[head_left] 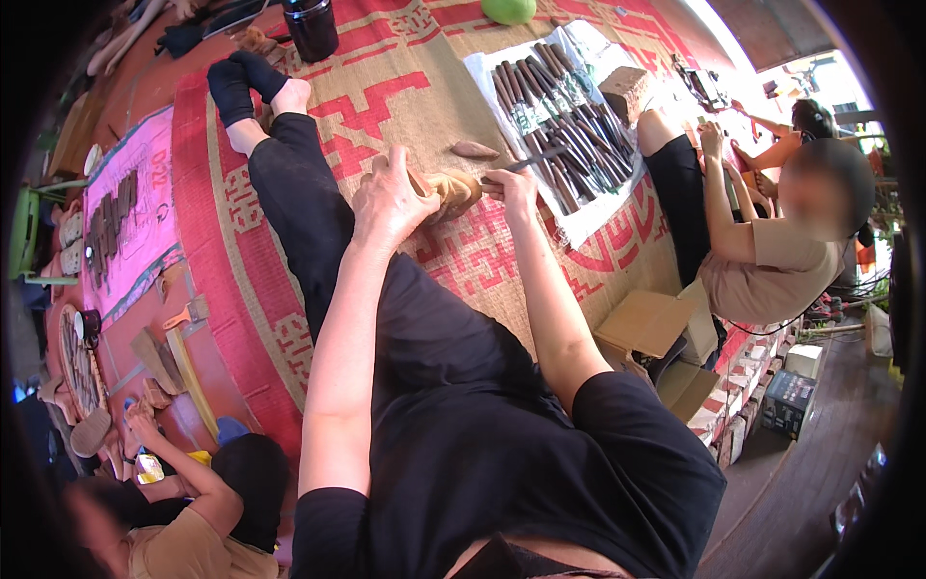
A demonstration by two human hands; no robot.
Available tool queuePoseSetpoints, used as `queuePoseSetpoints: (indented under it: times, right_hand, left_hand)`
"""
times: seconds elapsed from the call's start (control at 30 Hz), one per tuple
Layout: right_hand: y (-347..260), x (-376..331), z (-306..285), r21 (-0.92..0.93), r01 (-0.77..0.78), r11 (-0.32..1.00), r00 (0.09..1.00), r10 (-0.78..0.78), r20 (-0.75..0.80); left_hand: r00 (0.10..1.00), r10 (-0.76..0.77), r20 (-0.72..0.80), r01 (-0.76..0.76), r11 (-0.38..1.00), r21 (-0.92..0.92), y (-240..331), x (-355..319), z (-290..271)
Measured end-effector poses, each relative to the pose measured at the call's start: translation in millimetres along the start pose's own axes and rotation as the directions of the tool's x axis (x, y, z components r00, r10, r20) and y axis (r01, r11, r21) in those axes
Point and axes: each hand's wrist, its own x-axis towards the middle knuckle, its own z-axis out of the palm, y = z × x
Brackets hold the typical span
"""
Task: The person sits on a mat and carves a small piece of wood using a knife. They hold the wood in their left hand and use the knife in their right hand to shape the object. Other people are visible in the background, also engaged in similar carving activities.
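Note:
My left hand (391, 198) is closed round one side of a light-brown carved wooden piece (453, 196), holding it above my lap. Its rounded, uneven far end faces my right hand (511, 188). The fingers of that hand pinch a slim carving tool (542, 158), whose dark shaft slants up and away to the right. My right fingertips are close beside the wood; whether the tool's working end touches it I cannot tell. Just beyond, a pointed brown wooden piece (475, 150) lies on the patterned mat (405, 106).
Many dark-handled tools (569, 125) lie in rows on a white cloth at the right. A brick-like block (625, 90) sits beside them. An open cardboard box (646, 328) is by my right elbow. Co-workers sit at right (772, 251) and lower left (203, 521).

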Motion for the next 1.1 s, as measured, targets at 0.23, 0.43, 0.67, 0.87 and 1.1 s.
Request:
queuePoseSetpoints:
  times: [0.23, 0.43, 0.67, 0.87, 1.1]
  right_hand:
    - [-2, -13, 3, 0.041, -0.055, 0.998, 0.997, 0.053, 0.053]
    - [9, 13, -5, -0.003, -0.077, 0.997, 0.994, 0.077, 0.074]
    - [-13, -5, 0, 0.01, -0.103, 0.995, 0.989, 0.101, 0.109]
    - [0, 10, 1, -0.028, -0.069, 0.997, 0.988, 0.072, 0.135]
    - [-12, 1, 2, -0.073, -0.065, 0.995, 0.986, 0.075, 0.15]
  left_hand:
    - [1.0, 0.007, -0.011, -0.008, 1.0, -0.003, -4, 0, 2]
    - [0.999, 0.035, -0.01, -0.035, 0.999, -0.02, -1, 0, 1]
    - [0.996, 0.059, -0.071, -0.06, 0.998, -0.014, -5, 0, 4]
    - [0.998, 0.065, -0.024, -0.065, 0.998, -0.005, -1, -1, 2]
    - [0.998, 0.053, -0.041, -0.054, 0.998, -0.015, -5, 1, 5]
